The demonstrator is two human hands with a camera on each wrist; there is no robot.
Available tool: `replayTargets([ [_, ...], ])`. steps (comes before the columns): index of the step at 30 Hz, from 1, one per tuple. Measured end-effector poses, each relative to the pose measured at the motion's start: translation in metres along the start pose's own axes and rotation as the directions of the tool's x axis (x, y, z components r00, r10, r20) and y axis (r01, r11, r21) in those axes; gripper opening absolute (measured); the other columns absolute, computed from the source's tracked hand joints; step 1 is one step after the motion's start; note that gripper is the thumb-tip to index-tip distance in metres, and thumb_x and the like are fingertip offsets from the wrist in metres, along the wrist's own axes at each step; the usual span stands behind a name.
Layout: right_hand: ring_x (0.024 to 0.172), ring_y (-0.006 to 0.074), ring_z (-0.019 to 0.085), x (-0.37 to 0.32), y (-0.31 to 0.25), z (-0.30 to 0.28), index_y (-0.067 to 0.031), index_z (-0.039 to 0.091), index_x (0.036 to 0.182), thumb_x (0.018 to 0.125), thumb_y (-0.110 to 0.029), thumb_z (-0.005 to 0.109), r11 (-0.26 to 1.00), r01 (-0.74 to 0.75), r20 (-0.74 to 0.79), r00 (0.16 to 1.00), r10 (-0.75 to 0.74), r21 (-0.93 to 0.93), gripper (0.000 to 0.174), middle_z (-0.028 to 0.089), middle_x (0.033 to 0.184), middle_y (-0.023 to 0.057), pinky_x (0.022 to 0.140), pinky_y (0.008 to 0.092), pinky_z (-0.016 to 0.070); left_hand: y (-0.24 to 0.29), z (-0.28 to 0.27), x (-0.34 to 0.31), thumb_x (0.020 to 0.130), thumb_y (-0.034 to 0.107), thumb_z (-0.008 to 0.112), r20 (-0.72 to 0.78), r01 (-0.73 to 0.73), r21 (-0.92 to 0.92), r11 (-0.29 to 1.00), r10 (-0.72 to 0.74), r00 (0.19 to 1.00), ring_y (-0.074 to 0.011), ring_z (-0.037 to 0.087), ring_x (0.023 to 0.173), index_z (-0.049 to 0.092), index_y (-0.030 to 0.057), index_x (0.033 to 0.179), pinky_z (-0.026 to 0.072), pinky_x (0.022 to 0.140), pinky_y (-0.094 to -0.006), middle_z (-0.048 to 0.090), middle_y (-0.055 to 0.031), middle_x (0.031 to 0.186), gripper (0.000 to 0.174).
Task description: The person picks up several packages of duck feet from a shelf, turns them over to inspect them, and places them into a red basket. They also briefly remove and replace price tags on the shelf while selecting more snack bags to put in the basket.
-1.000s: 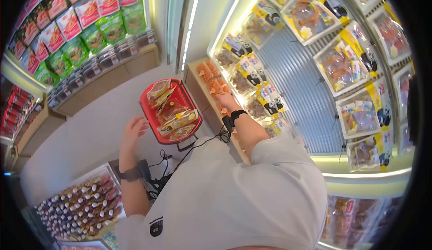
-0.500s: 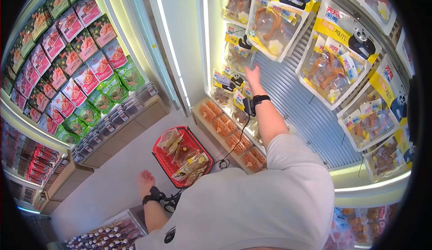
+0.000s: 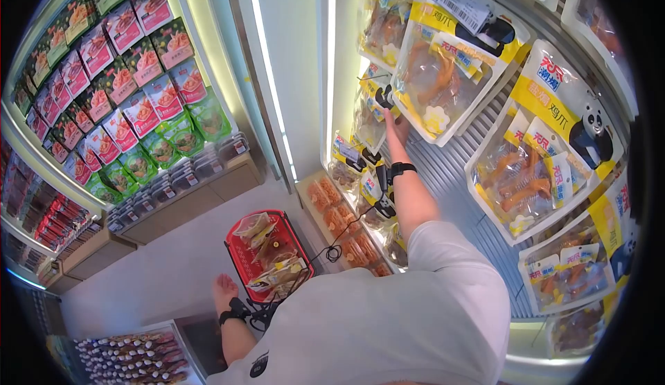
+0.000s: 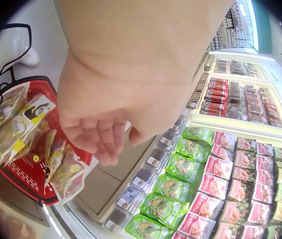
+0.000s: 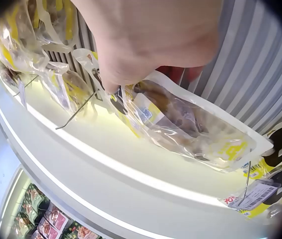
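In the head view my right hand reaches up to the ribbed display wall. The right wrist view shows that hand pinching a clear snack pack at its top edge, thumb in front and fingertips behind. The pack has a white border, yellow print and brown pieces inside. A bare metal hook sticks out near the thumb. My left hand hangs low beside a red shopping basket and holds nothing. Its fingers are loosely bent in the left wrist view. Several similar packs lie in the basket.
Large panda-printed packs hang on the wall to the right. Trays of orange food line the ledge below. A shelf of pink and green pouches stands at left. A thin black cable runs from the right wrist.
My right hand has risen from the orange trays to the hanging packs and now pinches one. The left hand has lowered beside the basket. The head view has shifted closer to the wall.
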State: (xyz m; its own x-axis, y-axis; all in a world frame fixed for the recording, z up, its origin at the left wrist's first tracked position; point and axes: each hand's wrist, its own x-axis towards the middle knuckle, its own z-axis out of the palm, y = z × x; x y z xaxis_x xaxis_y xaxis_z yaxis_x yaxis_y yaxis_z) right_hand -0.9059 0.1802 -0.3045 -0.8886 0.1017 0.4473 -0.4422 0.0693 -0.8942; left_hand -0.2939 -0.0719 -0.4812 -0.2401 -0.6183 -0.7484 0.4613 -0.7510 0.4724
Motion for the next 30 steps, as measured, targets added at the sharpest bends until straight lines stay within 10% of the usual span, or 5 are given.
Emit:
replayTargets([
  [9,0.11,0.0352,0.047,0.002,-0.008,0.019,0.0022,0.048,0.117,0.082,-0.041,0.053,0.963,-0.228,-0.048,0.974,0.224,-0.14,0.055,0.05,0.117,0.0236,0.092,0.0364,0.0358,0.002,0.022,0.001,0.081,0.019,0.055,-0.03,0.008,0.039,0.999,-0.007,1.0,-0.0117,0.051,0.072,0.051,0.007,0.099,0.0406,0.058,-0.0216,0.055,-0.0013,0.09,0.022],
  [13,0.093,0.0384,0.055,-0.004,0.022,0.026,0.0049,0.056,0.101,0.087,-0.033,0.049,0.952,0.173,-0.079,0.977,-0.198,-0.253,0.041,0.06,0.095,0.0232,0.08,0.0395,0.0409,0.003,0.028,0.0,0.083,0.023,0.053,-0.02,0.017,0.019,1.0,-0.016,1.0,-0.0121,0.053,0.071,0.051,0.0081,0.094,0.0406,0.057,-0.0228,0.056,-0.0011,0.085,0.019],
  [19,0.064,0.0415,0.054,-0.049,-0.056,0.024,0.0041,0.056,0.079,0.088,-0.029,0.047,0.98,0.126,0.012,0.992,-0.126,-0.154,0.036,0.055,0.063,0.0227,0.057,0.0423,0.041,0.007,0.027,0.007,0.086,0.03,0.048,-0.051,0.045,0.039,0.998,-0.043,0.998,-0.0124,0.055,0.071,0.051,0.0092,0.093,0.0408,0.057,-0.0248,0.056,-0.001,0.083,0.022],
  [30,0.062,0.0356,0.058,-0.071,-0.121,0.031,0.0062,0.057,0.08,0.086,-0.03,0.05,0.996,0.017,0.054,0.998,-0.012,-0.092,0.037,0.056,0.064,0.0216,0.057,0.0389,0.0418,0.038,0.043,0.01,0.085,0.029,0.049,0.129,-0.104,0.39,0.915,0.058,0.99,-0.0134,0.053,0.072,0.051,0.0067,0.1,0.0414,0.061,-0.0252,0.056,-0.0038,0.086,0.027],
])
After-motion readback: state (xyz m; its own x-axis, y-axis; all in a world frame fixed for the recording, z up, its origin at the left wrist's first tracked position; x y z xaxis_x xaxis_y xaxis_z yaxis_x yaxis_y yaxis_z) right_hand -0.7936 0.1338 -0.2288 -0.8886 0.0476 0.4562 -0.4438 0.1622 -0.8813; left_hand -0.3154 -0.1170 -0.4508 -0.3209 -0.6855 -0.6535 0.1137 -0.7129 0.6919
